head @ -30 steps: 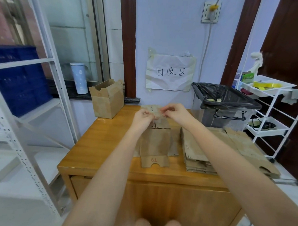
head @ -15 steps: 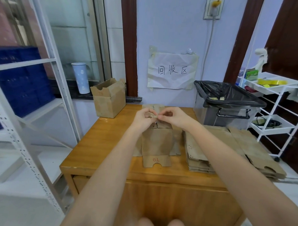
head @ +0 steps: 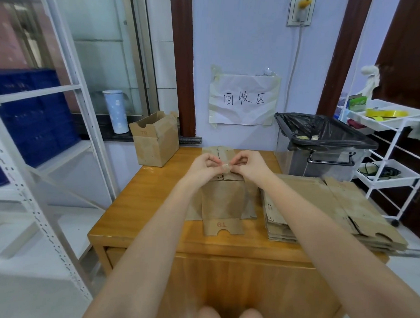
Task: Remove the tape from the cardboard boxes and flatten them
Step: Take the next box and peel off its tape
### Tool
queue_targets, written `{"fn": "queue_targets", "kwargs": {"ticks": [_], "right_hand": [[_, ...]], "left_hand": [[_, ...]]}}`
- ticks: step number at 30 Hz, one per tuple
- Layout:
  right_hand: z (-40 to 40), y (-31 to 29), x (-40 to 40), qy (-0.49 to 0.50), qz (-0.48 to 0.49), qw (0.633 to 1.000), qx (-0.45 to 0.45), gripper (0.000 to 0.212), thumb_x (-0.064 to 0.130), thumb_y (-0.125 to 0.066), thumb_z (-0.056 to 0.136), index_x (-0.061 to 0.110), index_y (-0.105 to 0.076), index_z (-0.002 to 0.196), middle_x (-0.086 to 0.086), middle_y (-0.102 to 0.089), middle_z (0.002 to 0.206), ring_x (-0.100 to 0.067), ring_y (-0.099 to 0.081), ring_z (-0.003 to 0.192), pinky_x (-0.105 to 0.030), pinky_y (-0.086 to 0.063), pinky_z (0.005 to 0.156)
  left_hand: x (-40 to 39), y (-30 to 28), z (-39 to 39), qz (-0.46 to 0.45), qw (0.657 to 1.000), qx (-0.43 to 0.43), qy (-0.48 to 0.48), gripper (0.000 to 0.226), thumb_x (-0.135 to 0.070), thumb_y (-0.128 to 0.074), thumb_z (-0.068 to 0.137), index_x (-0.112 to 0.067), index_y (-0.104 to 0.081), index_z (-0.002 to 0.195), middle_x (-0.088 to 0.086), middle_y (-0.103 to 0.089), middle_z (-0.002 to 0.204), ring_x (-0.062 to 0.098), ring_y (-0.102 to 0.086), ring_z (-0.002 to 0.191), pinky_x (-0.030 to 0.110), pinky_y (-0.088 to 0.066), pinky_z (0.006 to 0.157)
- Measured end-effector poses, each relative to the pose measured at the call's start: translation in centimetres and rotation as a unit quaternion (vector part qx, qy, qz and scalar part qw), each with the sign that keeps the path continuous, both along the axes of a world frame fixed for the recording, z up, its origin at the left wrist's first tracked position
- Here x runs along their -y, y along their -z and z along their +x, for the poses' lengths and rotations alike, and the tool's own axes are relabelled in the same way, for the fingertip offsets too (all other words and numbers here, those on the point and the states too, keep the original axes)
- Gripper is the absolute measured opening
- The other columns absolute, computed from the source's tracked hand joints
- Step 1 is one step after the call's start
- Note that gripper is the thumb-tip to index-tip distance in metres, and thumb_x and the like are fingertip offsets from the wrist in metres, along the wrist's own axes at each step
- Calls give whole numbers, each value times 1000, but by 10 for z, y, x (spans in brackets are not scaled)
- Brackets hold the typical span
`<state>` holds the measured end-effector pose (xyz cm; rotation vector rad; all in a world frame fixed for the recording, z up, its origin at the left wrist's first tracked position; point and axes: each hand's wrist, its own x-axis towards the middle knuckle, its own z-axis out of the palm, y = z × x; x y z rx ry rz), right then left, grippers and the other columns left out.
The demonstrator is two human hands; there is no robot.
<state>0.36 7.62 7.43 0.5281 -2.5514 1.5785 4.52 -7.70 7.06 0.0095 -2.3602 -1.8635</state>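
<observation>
A flattened cardboard box (head: 223, 202) marked "T9" lies in the middle of the wooden table (head: 155, 204). Above its far half my left hand (head: 204, 165) and my right hand (head: 250, 165) meet, and both pinch a small crumpled piece of clear tape (head: 226, 167) between their fingertips. A stack of flattened boxes (head: 321, 210) lies on the table's right side. One upright open box (head: 155, 138) stands at the table's far left corner.
A bin lined with a black bag (head: 323, 143) stands at the table's far right. A white trolley (head: 390, 151) with yellow tape rolls is further right. White metal shelving (head: 37, 152) with blue crates lines the left. A paper sign (head: 243, 100) hangs on the wall.
My hands have come closer together and now bunch the tape piece between the fingertips. The flattened box under them has not moved.
</observation>
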Motion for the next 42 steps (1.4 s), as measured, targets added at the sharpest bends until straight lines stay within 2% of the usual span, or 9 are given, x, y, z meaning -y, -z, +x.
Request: {"fn": "queue_targets", "kwargs": {"ticks": [3, 9, 13, 19, 24, 28, 30, 37, 42], "right_hand": [[-2, 2, 2, 16, -30, 999, 31, 28, 5, -77, 77, 10, -52, 88, -6, -64, 82, -11, -58, 74, -15, -46, 65], [-1, 4, 2, 7, -15, 1000, 8, 22, 6, -73, 81, 3, -64, 100, -13, -68, 91, -15, -61, 86, -17, -48, 78], [1, 3, 4, 15, 4, 1000, -22, 24, -3, -52, 89, 0, -67, 108, -2, -64, 94, -6, -56, 82, -1, -40, 65], [3, 0, 3, -19, -78, 996, 50, 17, 13, -53, 94, 13, -70, 96, -1, -68, 87, -11, -63, 81, -14, -49, 74], [0, 2, -1, -41, -55, 997, 23, 13, 15, -64, 91, 7, -72, 98, -4, -70, 90, -9, -62, 80, -10, -49, 73], [-5, 0, 0, -32, -35, 996, 76, 23, 16, -76, 81, 7, -66, 99, 9, -67, 65, -11, -63, 83, -18, -47, 84], [-6, -5, 0, -46, 9, 996, 70, 23, 15, -78, 79, 7, -67, 98, -2, -70, 84, -13, -64, 88, -22, -49, 89], [-3, -12, 10, -47, 135, 989, 35, 26, 9, -76, 79, 2, -70, 104, -6, -65, 88, -15, -61, 85, -24, -47, 87], [-5, -13, 13, -19, 145, 988, 39, 11, 10, -80, 74, 14, -71, 80, 8, -60, 72, -13, -57, 81, -23, -44, 76]], "left_hand": [[-5, 3, -3, -4, 1000, -12, -18, 30, -7, -75, 80, -5, -55, 102, 4, -65, 92, 13, -63, 87, 10, -50, 68], [-13, 3, -15, -138, 989, 8, -50, 18, -20, -71, 86, -17, -61, 101, -8, -63, 86, 18, -63, 99, 36, -50, 93], [-14, 3, -18, -220, 972, 7, -85, 20, -28, -65, 90, -23, -61, 109, -6, -64, 106, 15, -58, 105, 31, -45, 88], [-15, 3, -16, -235, 967, -14, -100, 11, -25, -63, 91, -30, -53, 88, -9, -60, 97, 15, -56, 94, 27, -39, 73], [-11, 5, -20, -186, 978, -18, -95, 22, -22, -69, 86, -29, -53, 72, -9, -62, 87, 17, -59, 88, 30, -43, 75], [-4, 7, -19, -116, 991, -34, -57, 24, -16, -77, 79, -25, -58, 67, -3, -66, 80, 22, -63, 84, 41, -51, 90], [-2, 7, -19, -101, 992, -41, -58, 25, -12, -79, 78, -26, -62, 66, -1, -67, 83, 22, -64, 86, 42, -51, 91], [-1, 0, -14, -18, 998, -7, -53, 19, 5, -70, 79, -14, -67, 80, 5, -66, 85, 18, -61, 84, 25, -51, 80], [-1, -1, -11, -9, 998, -11, -62, 14, -7, -71, 82, -7, -69, 96, 3, -67, 89, 13, -62, 85, 16, -48, 73]]}}
